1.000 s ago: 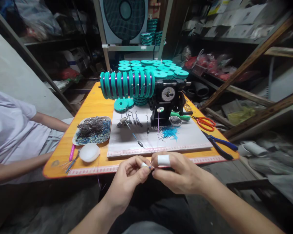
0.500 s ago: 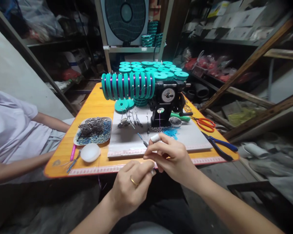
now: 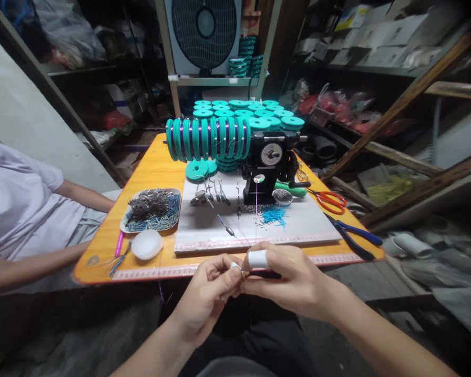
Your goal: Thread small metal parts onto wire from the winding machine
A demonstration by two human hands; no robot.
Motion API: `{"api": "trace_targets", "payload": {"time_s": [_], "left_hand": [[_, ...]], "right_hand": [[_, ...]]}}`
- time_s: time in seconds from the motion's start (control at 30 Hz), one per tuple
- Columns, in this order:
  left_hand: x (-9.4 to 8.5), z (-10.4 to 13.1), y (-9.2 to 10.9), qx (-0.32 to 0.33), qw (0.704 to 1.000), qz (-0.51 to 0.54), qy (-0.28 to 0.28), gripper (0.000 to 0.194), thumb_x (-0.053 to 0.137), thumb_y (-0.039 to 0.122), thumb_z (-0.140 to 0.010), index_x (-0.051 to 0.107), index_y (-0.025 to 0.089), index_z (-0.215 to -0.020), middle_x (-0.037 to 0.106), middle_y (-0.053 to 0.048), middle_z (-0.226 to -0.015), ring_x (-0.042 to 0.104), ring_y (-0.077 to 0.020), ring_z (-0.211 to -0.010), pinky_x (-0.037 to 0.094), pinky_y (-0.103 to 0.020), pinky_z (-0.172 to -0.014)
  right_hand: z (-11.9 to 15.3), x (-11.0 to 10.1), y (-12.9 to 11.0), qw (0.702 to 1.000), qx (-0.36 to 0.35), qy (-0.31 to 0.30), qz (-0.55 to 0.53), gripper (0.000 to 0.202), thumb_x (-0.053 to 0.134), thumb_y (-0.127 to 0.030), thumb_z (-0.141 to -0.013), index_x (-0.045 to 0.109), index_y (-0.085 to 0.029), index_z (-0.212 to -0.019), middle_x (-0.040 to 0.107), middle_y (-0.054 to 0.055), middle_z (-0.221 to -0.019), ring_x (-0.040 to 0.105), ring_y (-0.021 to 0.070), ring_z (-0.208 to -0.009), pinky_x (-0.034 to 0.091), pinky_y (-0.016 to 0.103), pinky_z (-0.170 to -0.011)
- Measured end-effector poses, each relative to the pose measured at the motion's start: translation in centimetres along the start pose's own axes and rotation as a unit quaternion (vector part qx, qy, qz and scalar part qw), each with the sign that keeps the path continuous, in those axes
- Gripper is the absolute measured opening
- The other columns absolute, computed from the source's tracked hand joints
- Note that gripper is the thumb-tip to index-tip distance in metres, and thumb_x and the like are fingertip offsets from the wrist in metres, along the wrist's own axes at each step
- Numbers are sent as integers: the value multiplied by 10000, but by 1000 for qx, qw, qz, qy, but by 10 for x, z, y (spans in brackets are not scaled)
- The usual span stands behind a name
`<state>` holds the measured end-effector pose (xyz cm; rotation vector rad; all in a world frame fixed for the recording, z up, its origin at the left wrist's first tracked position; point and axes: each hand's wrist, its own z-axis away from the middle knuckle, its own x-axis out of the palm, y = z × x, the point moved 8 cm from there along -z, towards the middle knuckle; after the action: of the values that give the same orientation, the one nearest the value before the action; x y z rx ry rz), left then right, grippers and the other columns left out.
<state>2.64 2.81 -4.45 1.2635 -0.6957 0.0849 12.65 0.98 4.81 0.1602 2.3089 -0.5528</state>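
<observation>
Both hands meet in a pinch just before the table's front edge. My left hand [image 3: 208,296] has white tape at the thumb tip and pinches fishing line. My right hand [image 3: 294,280], with white tape round its index finger, closes on the same line from the other side. Any small part between the fingertips is hidden. Thin purple fishing line [image 3: 241,239] runs from the hands to a grey sinker [image 3: 230,230] with a blue sleeve, lying on the pale board [image 3: 204,235]. Further back stands a black hand-cranked winder [image 3: 270,162] carrying a row of teal spools [image 3: 208,139].
At left are a tray of sinkers and sleeves [image 3: 153,209], a white bowl [image 3: 146,245] and a pink pen [image 3: 119,243]. Blue sleeves [image 3: 273,214], orange scissors [image 3: 329,202] and blue-handled pliers [image 3: 353,235] lie at right. A co-worker's arm [image 3: 43,267] rests beside the table.
My right hand has come down and in to meet the left fingertips. My left hand has turned, its thumb now uppermost. The sinker has shifted slightly left, away from the right fingers.
</observation>
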Motion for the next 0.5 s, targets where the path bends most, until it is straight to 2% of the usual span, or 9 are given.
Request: {"api": "trace_targets", "payload": {"time_s": [0.07,0.1,0.17,0.23,0.3,0.33,0.37,0.4,0.5], "left_hand": [[-3,1,20,131,978,-163,24,226,691,256,-872,584,157,-698,557,-40,-823,532,-131,-731,435,-229,-645],[-1,6,33,224,937,-264,42,179,667,184,-875,591,165,-715,562,-50,-880,563,-149,-794,460,-242,-680],[13,23,51,400,802,-438,65,154,626,40,-853,616,177,-783,562,-48,-896,596,-162,-835,494,-258,-735],[30,37,52,507,671,-538,48,215,606,-38,-823,625,169,-878,598,-55,-880,613,-165,-784,514,-276,-731],[41,44,46,550,599,-582,4,250,594,-68,-812,617,143,-945,665,-93,-914,636,-179,-761,520,-297,-709],[43,44,44,549,594,-587,-17,259,584,-74,-812,612,137,-960,688,-108,-933,649,-189,-775,521,-307,-712],[42,41,44,532,618,-579,-29,259,575,-74,-817,607,141,-958,699,-112,-946,660,-194,-795,520,-308,-719],[38,36,45,494,668,-556,-30,240,568,-60,-832,601,154,-935,700,-105,-954,666,-193,-822,517,-304,-730],[8,15,39,284,883,-373,12,157,595,82,-902,565,181,-784,658,-61,-912,642,-177,-868,495,-281,-764]], "right_hand": [[-2,-3,3,999,32,9,-12,156,599,-147,-969,715,-198,-878,579,36,-863,593,124,-682,479,239,-560],[-3,-6,7,998,58,26,-31,168,596,-173,-977,724,-199,-872,560,35,-871,590,114,-669,483,231,-555],[-4,-9,19,987,121,70,-78,181,587,-196,-986,722,-193,-867,536,30,-891,575,92,-633,498,221,-549],[-5,-8,30,974,172,103,-103,157,593,-175,-978,711,-190,-876,530,18,-880,540,75,-580,492,210,-519],[-5,-3,37,970,194,111,-100,131,612,-146,-960,705,-191,-879,528,3,-837,512,72,-555,463,194,-481],[-5,-2,39,970,196,110,-94,126,619,-135,-953,700,-192,-875,527,0,-823,511,75,-560,456,190,-476],[-4,-1,39,971,193,110,-86,117,622,-128,-948,689,-193,-878,526,0,-820,518,83,-580,457,189,-482],[-2,-1,39,973,186,111,-79,110,614,-117,-947,671,-196,-896,528,4,-825,528,95,-610,466,193,-498],[3,-3,27,988,113,89,-54,158,518,-66,-942,572,-202,-1001,562,37,-877,579,151,-747,535,253,-610]]}}
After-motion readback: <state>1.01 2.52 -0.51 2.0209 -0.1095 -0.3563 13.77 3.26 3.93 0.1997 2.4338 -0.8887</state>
